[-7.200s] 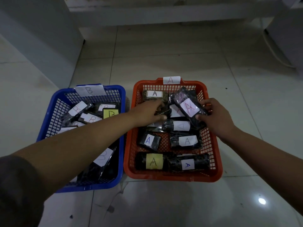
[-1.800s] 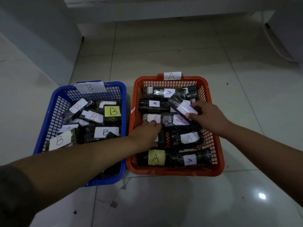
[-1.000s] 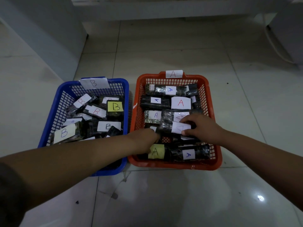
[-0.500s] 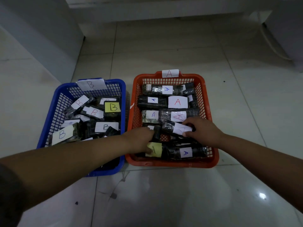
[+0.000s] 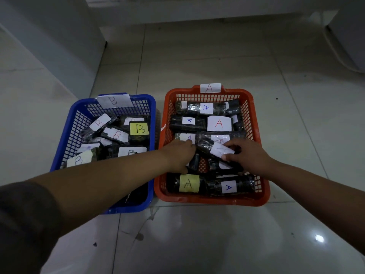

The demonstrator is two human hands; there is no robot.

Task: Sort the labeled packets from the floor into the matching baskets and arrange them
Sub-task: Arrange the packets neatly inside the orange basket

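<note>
both hands work inside the red basket (image 5: 256, 123), the right hand (image 5: 247, 155) pinching a white-labeled packet (image 5: 215, 150) now lifted askew over the middle row, the left hand (image 5: 180, 155), grip unclear, pulled nearer alongside, suggesting only arranging remains.

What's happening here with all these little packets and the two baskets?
A person is tidying dark packets marked A in the red basket. Both hands are inside it: the right hand holds a packet with a white label, and the left hand rests among the packets beside it. The blue basket to the left holds packets marked B. No packets lie on the floor in view.
</note>
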